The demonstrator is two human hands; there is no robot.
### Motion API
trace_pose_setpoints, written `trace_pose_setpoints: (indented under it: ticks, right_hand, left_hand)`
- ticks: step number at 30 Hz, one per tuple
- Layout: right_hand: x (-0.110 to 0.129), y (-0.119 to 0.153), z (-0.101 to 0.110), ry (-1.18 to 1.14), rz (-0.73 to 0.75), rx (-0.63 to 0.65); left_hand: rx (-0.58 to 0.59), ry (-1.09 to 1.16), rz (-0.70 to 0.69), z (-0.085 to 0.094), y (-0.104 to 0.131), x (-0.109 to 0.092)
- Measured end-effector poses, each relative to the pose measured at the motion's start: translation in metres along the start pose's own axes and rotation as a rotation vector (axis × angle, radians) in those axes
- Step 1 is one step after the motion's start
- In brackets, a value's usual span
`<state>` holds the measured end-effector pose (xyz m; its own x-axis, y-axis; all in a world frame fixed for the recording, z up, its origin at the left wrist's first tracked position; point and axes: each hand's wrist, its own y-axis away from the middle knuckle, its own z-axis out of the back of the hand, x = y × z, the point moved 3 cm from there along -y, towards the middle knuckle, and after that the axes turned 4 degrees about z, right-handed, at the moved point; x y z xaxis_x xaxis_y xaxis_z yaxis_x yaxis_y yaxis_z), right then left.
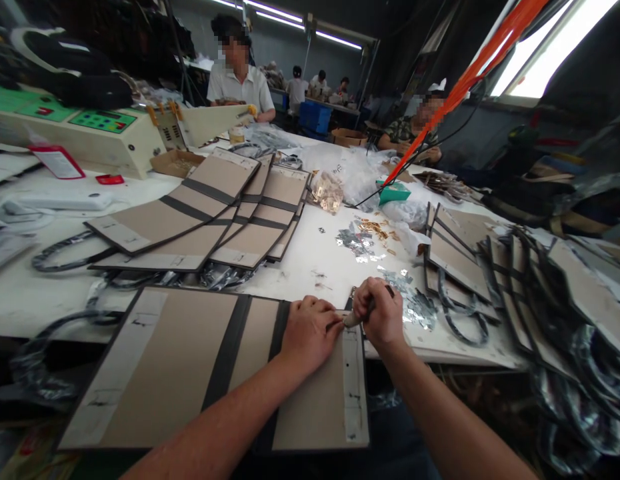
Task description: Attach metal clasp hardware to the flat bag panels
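Spreading across the nearest part of the view, a tan panel (180, 373) lies flat with dark bands (229, 353) crossing it and a pale strip (353, 387) near each end; it appears to overhang the table (300, 273) toward the person. It looks like stiff board, light for its size and rigid between the bands but likely to fold along them, so two hands on the dark-edged rims, one at each end, would probably carry it best. The tan face seems dry rather than slippery, though corners could dent.

The left hand (310, 333) rests over the panel's right section, fingers bent toward the strip; whether it pinches anything, I cannot tell. The right hand (380, 310) is curled tight at the strip's far end around a small tool (391, 291), of which only a dark end shows clearly.

Just beyond lie scattered silver plates (415, 303), with gold pieces (377, 229) farther back. Fanned panels (175, 217) overlap on the left, others (460, 263) on the right. Past them stand a cream-and-green machine (125, 137) and, behind the table, a person in a white shirt (243, 87).
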<state>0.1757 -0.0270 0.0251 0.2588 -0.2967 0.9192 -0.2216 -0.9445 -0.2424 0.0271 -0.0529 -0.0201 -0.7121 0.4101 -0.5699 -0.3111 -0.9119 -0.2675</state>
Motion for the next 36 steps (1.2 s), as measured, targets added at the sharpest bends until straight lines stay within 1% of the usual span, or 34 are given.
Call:
trace_pose_setpoints:
  ticks: [2,5,7,10,14,18,21,23,26,28,30,33,36]
  right_hand:
    - [-0.006,0.001,-0.002,0.097,-0.006,0.046]
    - [-0.002,-0.001,-0.002,0.175,0.024,0.126]
    - [0.001,-0.001,-0.001,0.207,0.043,0.153]
    - [-0.002,0.002,0.000,0.256,0.007,0.175]
    - [-0.008,0.005,-0.003,0.320,-0.019,0.231]
    - [-0.003,0.003,-0.008,0.392,-0.025,0.267]
    - [0.005,-0.001,-0.015,0.427,-0.051,0.312]
    - [0.012,-0.003,-0.024,0.432,-0.067,0.352]
    - [0.021,-0.004,-0.039,0.366,-0.044,0.427]
    - [0.021,-0.002,-0.046,0.352,-0.027,0.491]
    - [0.017,-0.002,-0.045,0.413,-0.041,0.539]
    - [0.012,-0.004,-0.034,0.513,-0.049,0.531]
    - [0.010,-0.007,-0.024,0.416,-0.016,0.467]
  left_hand:
    - [0.004,0.007,0.003,0.001,0.000,0.000]
    - [0.009,0.028,0.003,0.001,0.001,0.000]
    - [0.014,0.038,-0.004,0.001,0.001,0.000]
    - [0.037,0.031,-0.012,0.002,0.000,0.000]
    - [0.072,-0.083,0.009,0.007,-0.009,0.004]
    - [0.061,-0.155,0.035,0.008,-0.020,0.011]
    - [0.059,-0.167,0.069,0.003,-0.027,0.015]
    - [0.061,-0.169,0.086,-0.001,-0.029,0.017]
    - [0.073,-0.171,0.098,-0.006,-0.031,0.019]
    - [0.080,-0.173,0.101,-0.006,-0.031,0.020]
    - [0.082,-0.170,0.102,-0.004,-0.030,0.020]
    - [0.082,-0.152,0.102,-0.002,-0.028,0.019]
    - [0.077,-0.133,0.105,-0.002,-0.028,0.019]
